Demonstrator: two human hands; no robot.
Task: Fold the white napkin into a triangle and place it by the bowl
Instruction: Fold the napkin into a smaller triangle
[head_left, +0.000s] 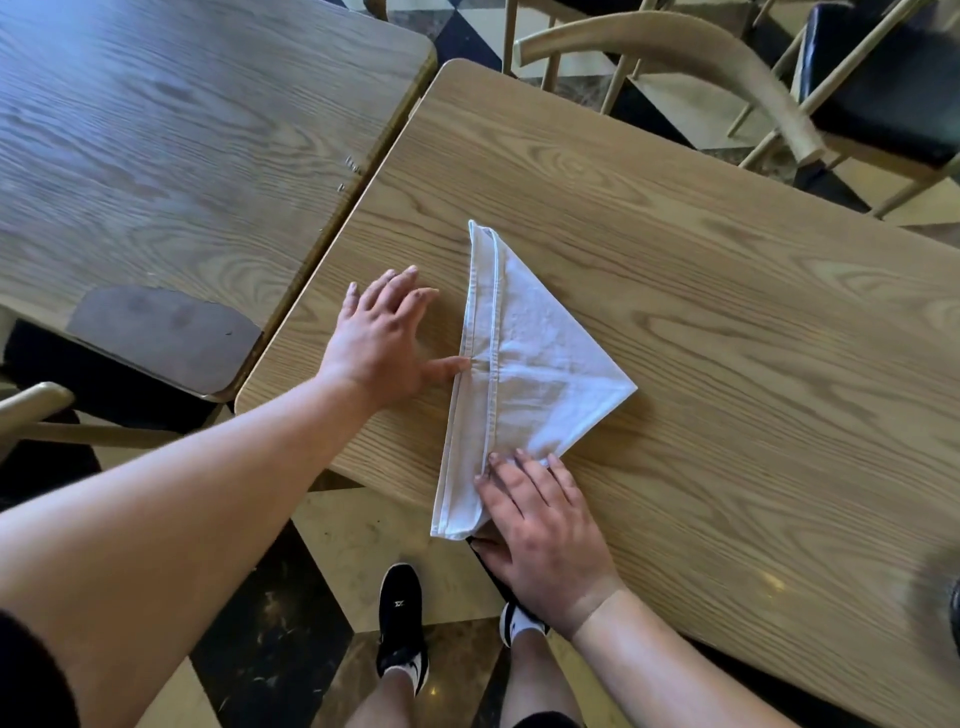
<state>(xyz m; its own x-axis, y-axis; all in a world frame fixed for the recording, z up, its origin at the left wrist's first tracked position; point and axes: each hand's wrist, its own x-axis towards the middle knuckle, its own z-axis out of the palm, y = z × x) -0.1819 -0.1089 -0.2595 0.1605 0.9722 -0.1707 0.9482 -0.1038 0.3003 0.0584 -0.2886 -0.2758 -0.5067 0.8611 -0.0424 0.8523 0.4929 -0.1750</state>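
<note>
Down at the near edge of the bench (727, 291), around six o'clock from centre, you've got the white napkin (524, 358) already lying as a triangle. Its long hemmed edge runs from twelve down to six, the point aims off toward three o'clock, and the lower corner hangs just over the bench edge. So the fold looks essentially done; the two hem layers sit slightly offset along that long edge, so a bit of squaring up may be what you're at now.

Your left hand (379, 343) lies flat and spread on the wood at nine o'clock of the cloth, gripping nothing, only the thumb tip touching the hem about midway along. Your right hand (540, 535) presses down on the near corner at six o'clock, fingers (524, 478) extended flat on the fabric; the thumb is tucked at the bench edge beneath that corner, though I cannot tell if it truly pinches the cloth.

What's left, by my reading, is the placing. No bowl shows anywhere on this bench, nor on the neighbouring table (182, 130) at ten o'clock, so you'll have to carry the triangle out of this view.
</note>
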